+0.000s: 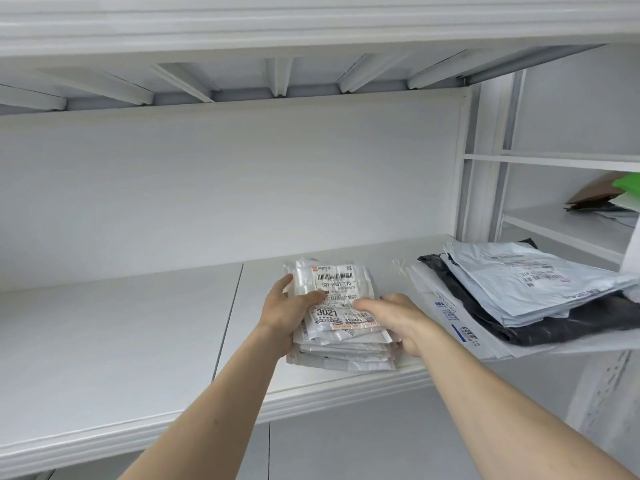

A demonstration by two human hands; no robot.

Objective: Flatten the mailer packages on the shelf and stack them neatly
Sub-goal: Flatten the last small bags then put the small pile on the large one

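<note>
Small mailer stack (341, 317): a pile of white plastic mailers with printed labels, lying on the shelf (121, 341) near its front edge, right of the shelf's panel seam.
Top mailer: crinkled film with a barcode label and a sticker reading 3021; its far end is puffed and wrinkled, not yet flat.
Left hand (287, 308): at the stack's left side, thumb on top, fingers (282, 282) wrapped round the left edge; clamped on the stack.
Right hand (398, 318): at the stack's right side, thumb pressed on the label, the rest curled round the right edge; also clamped on the stack.
Likely handling: light, soft and limp; the glossy film probably slides layer on layer, so the pile may skew if pushed from one side only.
Suggested hold: both long edges together, thumbs pressing down on top, as here; a flat palm would serve better for smoothing.
Large mailer stack (526, 292): grey, black and white mailers fanned out to the right, near but apart from the small pile, overhanging the shelf's front edge.
Surface: smooth white board, bare to the left.
Room: white shelving unit, slatted underside of another shelf above, a side bay at right holding brown, green and other packages (602, 197).
</note>
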